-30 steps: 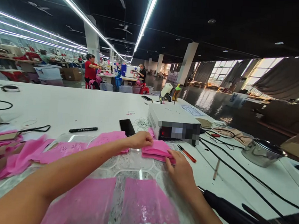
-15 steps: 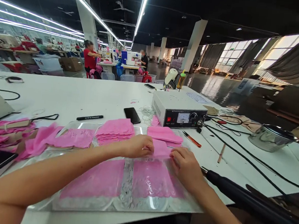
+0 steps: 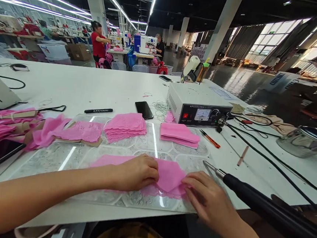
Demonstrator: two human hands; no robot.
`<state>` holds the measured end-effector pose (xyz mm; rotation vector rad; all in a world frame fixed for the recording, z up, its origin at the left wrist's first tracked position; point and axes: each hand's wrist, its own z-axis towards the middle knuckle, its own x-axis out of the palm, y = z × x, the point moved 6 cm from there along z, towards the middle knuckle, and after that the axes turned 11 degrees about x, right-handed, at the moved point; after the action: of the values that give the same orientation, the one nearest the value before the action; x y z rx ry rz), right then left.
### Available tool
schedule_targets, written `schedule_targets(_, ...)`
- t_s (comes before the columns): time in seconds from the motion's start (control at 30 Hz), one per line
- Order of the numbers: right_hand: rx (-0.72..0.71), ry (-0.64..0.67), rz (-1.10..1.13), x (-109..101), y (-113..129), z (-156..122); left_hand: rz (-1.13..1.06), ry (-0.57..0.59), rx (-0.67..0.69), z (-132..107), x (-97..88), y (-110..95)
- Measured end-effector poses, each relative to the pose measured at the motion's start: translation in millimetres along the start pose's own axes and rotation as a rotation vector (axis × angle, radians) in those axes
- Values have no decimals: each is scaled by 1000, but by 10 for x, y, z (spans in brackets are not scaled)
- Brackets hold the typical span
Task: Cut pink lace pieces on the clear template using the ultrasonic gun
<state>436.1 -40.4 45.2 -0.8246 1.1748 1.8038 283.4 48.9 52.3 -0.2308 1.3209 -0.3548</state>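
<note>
A pink fabric piece (image 3: 170,173) lies over other pink fabric on the clear plastic sheet (image 3: 79,197). My left hand (image 3: 139,173) is closed at its left edge, fingers curled and pinching the cloth. At the right corner, my right hand (image 3: 207,193) pinches the same piece between thumb and fingers. Behind my hands sit a ruffled stack of pink fabric pieces (image 3: 126,128) and a neater folded pink stack (image 3: 179,134). To the right of my right hand rests a black-handled tool (image 3: 246,189) with a pointed metal tip.
A metal control box (image 3: 203,113) with a dial and cables stands behind. Around it are a black phone (image 3: 144,110), a marker (image 3: 98,110), orange tweezers (image 3: 210,139) and a glass pot (image 3: 303,142). Bundled pink fabric (image 3: 2,127) lies left. Co-workers stand at machines far back.
Both hands have brought the pink fabric piece from beside the folded stack toward me, down onto the pink fabric on the sheet. The camera view has tilted down somewhat.
</note>
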Motion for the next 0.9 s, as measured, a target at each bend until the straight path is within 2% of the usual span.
schedule_targets(0.1, 51, 16, 6, 6, -97, 112, 4, -6, -5, -6, 21, 4)
schedule_targets(0.27, 108, 169, 30, 156, -206, 225, -6, -27, -37, -15, 30, 22)
schedule_targets(0.33, 144, 187, 59, 176, -259, 222, -13, -34, -55, -25, 28, 24)
schedule_targets(0.5, 153, 58, 108, 33, -282, 243, -26, -40, -89, -37, -4, -19)
schedule_targets(0.6, 104, -20, 127, -73, -133, 376, -79, -43, -210, -4, -53, 12)
schedule_targets(0.73, -5, -36, 199, -62, 211, 688, -569, -257, -570, 10, -96, 227)
schedule_targets(0.8, -52, -12, 242, 8, 376, 846, -798, -351, -663, -1, -84, 310)
schedule_targets(0.9, -26, -6, 296, 111, 502, 1020, -970, -437, -766, -128, -94, 409)
